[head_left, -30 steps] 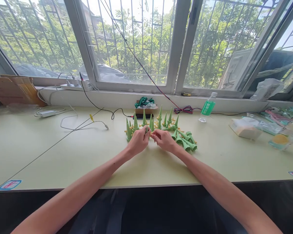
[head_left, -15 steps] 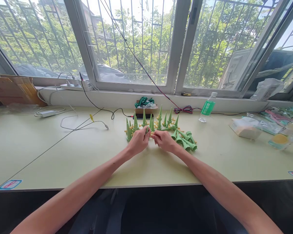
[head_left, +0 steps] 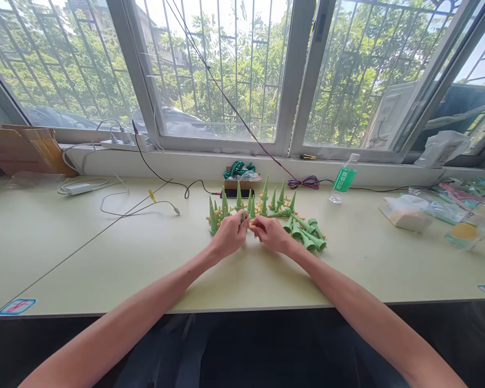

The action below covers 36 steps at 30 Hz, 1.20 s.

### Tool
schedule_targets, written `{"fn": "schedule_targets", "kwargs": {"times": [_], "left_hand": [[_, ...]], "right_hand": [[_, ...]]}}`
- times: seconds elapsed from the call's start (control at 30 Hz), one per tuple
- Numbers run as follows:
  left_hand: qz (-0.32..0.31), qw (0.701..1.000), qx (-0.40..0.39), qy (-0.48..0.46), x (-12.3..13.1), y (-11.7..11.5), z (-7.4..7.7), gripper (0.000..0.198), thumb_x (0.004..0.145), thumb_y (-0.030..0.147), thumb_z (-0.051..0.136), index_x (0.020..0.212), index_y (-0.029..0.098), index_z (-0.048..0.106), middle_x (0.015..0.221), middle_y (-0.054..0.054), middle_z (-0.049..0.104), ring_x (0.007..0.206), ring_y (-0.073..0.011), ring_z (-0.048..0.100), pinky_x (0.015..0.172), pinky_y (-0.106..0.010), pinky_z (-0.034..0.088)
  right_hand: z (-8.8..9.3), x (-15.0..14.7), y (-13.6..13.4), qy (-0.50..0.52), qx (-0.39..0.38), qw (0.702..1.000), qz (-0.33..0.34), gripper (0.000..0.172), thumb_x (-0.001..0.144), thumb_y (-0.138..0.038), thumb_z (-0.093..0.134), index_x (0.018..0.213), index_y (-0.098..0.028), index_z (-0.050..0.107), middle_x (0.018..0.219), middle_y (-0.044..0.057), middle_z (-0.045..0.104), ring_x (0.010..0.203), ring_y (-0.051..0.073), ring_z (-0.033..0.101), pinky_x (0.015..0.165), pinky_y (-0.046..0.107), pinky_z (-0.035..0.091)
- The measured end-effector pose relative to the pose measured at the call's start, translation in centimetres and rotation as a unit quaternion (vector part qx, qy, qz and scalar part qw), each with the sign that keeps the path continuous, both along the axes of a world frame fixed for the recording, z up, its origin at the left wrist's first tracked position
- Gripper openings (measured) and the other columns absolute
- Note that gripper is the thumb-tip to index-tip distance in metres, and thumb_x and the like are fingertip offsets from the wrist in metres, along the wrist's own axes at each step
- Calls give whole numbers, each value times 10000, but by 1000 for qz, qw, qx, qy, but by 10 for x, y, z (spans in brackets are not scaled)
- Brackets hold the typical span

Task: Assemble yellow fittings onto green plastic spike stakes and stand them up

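Note:
Fingers closed, my left hand (head_left: pixel 229 236) holds a green plastic watering spike (head_left: pixel 243 216) just above the table, pointed end up. My right hand (head_left: pixel 272 234) faces it, thumb and fingertips pinched on the small yellow valve (head_left: pixel 250 224) at the spike's side. The fingers hide most of both parts. Behind my hands, several similar spikes (head_left: pixel 238 197) stand upright with yellow valves at their sides. Beside my right hand lies a pile of green spikes (head_left: pixel 308 237), some with their hollow wide ends toward me.
A black phone (head_left: pixel 236 193) and a small cardboard box (head_left: pixel 242 184) with green material lie behind the spikes. A water bottle (head_left: pixel 343 179) stands to the right, near a tissue pack (head_left: pixel 406 213) and a clear plastic cup (head_left: pixel 464 235). Cables (head_left: pixel 137 213) spread across the left of the table (head_left: pixel 117 258).
Both hands stay in nearly the same place. The right fingertips have shifted very slightly at the yellow valve; the spikes on the table have not moved.

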<state>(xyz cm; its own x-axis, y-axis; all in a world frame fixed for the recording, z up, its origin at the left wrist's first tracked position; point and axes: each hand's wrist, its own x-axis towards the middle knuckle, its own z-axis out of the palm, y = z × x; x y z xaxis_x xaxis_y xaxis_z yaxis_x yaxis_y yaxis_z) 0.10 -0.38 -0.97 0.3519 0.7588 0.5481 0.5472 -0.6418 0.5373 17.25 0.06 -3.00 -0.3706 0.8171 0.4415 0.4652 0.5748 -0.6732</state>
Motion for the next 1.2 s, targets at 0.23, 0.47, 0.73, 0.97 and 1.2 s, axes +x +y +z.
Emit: {"fn": "schedule_targets", "kwargs": {"times": [0.23,0.47,0.73,0.97,1.2], "left_hand": [[2,1000,2,0,0,0,1,162,934,260,419,797,197,477,579,33,491,473,-107,392,505,-234,300],[-7,1000,-3,2,1,0,-1,160,938,265,416,812,194,485,589,33,499,480,-107,396,522,-236,316],[-4,1000,-7,9,0,0,0,162,937,266,423,806,190,481,583,36,492,482,-102,392,519,-231,308],[-4,1000,-16,10,1,0,0,165,939,265,413,805,191,473,585,39,484,488,-99,381,521,-226,309],[-11,1000,-11,19,1,-1,0,182,946,277,403,803,191,477,569,44,464,484,-101,370,531,-229,305]], "right_hand": [[3,-1,-3,-5,-4,1000,-9,208,917,-286,476,742,-186,527,612,-8,588,528,108,492,573,238,382],[3,0,-3,1,-2,1000,0,75,873,-214,513,802,-191,519,620,-25,585,542,111,501,591,238,393],[2,0,-3,-19,-5,1000,-5,251,930,-266,459,701,-183,518,606,-7,588,523,102,490,579,233,380],[2,0,-2,-1,-6,1000,-6,65,835,-185,567,813,-186,507,644,-24,601,542,105,504,586,230,391],[2,1,-3,-40,-12,999,3,288,932,-236,444,651,-180,479,586,-9,568,507,90,461,563,224,359]]}}
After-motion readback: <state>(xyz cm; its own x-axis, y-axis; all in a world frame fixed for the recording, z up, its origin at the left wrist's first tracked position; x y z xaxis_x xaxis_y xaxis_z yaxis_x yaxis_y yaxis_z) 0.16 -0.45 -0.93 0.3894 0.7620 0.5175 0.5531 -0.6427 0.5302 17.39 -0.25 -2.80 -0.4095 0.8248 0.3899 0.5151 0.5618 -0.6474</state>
